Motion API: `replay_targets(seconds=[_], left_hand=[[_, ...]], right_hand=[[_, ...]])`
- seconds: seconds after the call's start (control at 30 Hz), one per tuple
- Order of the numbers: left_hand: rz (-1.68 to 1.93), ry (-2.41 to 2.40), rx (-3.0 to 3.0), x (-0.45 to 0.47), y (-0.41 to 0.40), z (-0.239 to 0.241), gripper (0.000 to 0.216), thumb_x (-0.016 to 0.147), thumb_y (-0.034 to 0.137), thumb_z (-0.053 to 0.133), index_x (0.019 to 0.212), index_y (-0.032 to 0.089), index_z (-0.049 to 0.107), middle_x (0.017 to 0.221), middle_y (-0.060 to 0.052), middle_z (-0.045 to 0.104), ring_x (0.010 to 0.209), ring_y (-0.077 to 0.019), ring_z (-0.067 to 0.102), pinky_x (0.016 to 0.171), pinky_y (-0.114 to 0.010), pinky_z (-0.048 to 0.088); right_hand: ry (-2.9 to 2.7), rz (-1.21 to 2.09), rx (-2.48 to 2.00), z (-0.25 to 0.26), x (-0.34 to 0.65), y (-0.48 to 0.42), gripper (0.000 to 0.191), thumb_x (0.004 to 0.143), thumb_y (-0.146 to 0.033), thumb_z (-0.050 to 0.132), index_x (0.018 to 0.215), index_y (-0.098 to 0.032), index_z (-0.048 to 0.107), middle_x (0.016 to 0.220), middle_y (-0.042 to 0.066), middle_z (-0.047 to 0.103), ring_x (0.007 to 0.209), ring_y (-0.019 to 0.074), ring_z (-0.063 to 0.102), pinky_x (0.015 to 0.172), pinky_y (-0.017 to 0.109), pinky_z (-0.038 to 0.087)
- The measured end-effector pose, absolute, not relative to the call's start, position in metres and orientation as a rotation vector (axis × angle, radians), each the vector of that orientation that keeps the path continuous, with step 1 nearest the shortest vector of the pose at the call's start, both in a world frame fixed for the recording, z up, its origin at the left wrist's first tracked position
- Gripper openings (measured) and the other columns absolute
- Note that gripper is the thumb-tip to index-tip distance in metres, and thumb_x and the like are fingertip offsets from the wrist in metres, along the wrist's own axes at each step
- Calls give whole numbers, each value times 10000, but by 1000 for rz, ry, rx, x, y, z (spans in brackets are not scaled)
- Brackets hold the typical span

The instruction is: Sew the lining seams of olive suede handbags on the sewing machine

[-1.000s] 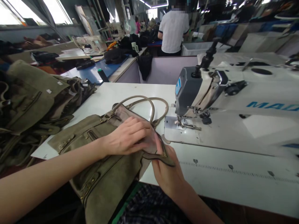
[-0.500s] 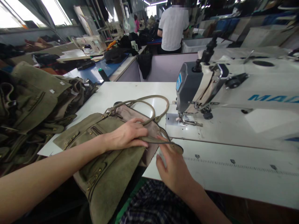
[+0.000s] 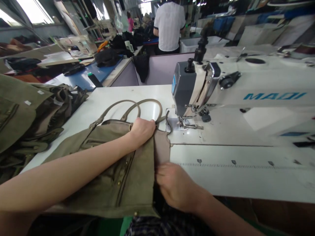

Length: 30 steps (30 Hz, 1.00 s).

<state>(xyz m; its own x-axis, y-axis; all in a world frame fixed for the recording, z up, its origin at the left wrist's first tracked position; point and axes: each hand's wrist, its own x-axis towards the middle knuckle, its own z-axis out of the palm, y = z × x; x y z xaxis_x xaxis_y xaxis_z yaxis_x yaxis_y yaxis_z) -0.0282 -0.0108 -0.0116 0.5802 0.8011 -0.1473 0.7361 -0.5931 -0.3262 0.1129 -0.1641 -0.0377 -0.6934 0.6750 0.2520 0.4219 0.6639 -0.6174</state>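
Note:
An olive-green handbag (image 3: 140,177) lies on the white sewing table, its two looped handles (image 3: 150,100) towards the back. My left hand (image 3: 142,131) is closed on the bag's top edge, near the foot of a handle. My right hand (image 3: 174,183) is lower down, its fingers curled on the bag's right side edge. Between the hands a pinkish-beige lining (image 3: 161,147) sticks out past the green side. Just right of the bag stands a sewing machine (image 3: 183,88), its presser foot (image 3: 182,123) apart from the bag.
A pile of similar olive bags (image 3: 17,114) rises at the left. A printed ruler scale (image 3: 216,166) runs along the table's front. Behind a lilac partition (image 3: 162,70) a person in a white shirt (image 3: 171,26) stands facing away. A thread cone (image 3: 94,79) sits at the back left.
The bag has been turned and straightened, its side edge now facing the machine. My left hand has moved up to the top edge; my right hand has moved down from the strap, its fingers now curled.

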Motion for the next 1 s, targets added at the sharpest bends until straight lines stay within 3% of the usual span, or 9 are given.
replay_targets(seconds=[0.07,0.13,0.2,0.27,0.33,0.43,0.57,0.8,1.0], left_hand=[[369,-1344,-2581,-26,-19,-13,287,969,107,339,990,25,612,684,-152,649,630,-288,657,615,-365,440],[291,-1341,-2592,-27,-23,-11,343,973,110,322,1232,24,530,916,-189,670,808,-304,671,714,-409,472],[49,-1292,-2670,-32,-24,-11,472,981,130,311,1450,71,315,1237,-207,572,1081,-301,599,894,-436,454],[-277,-1200,-2855,-37,-24,-15,494,987,169,321,1477,130,267,1402,-173,429,1244,-262,483,1022,-392,402],[-438,-1127,-3078,-40,-24,-20,376,998,264,357,1356,177,436,1367,-136,424,1226,-239,478,1033,-366,403],[-238,-1178,-3168,-39,-25,-23,315,958,464,488,1115,205,578,1136,-97,514,1078,-266,528,957,-437,427],[24,-1311,-3064,-27,-22,-16,387,867,531,626,1035,186,572,1025,-90,539,1004,-288,530,854,-426,428],[364,-1376,-3126,-13,-6,-3,404,807,545,686,959,178,612,873,-55,576,915,-265,552,759,-339,384],[193,-1446,-3121,-20,-15,-12,404,821,570,644,902,178,696,927,-66,514,983,-282,522,848,-404,371]], right_hand=[[-2337,847,-760,-35,138,-167,223,754,-41,449,793,-169,627,841,81,686,849,213,639,844,319,530],[-2209,937,-732,-34,150,-169,285,773,-20,418,882,-163,638,938,93,695,1000,215,630,948,326,503],[-2083,963,-768,-35,149,-172,312,810,-20,419,970,-164,645,1031,92,693,1101,212,605,1015,330,469],[-1953,981,-834,-36,139,-175,307,849,-34,425,995,-179,654,1047,77,692,1077,201,618,994,312,485],[-1844,1012,-867,-36,129,-179,309,880,-46,410,978,-191,665,989,64,696,973,187,648,914,288,530],[-1860,954,-871,-35,124,-183,312,902,-54,395,973,-168,677,982,91,692,961,202,649,897,307,553],[-2054,625,-996,-38,139,-192,269,945,-83,442,1060,-86,684,1110,162,672,1111,274,606,1008,415,515],[-2050,443,-1003,-47,145,-207,316,1017,-149,403,1068,-44,697,1020,158,712,1044,250,658,975,358,555],[-2047,403,-951,-48,141,-211,318,1030,-139,383,1092,-37,677,1024,158,716,1030,226,665,996,360,545]])
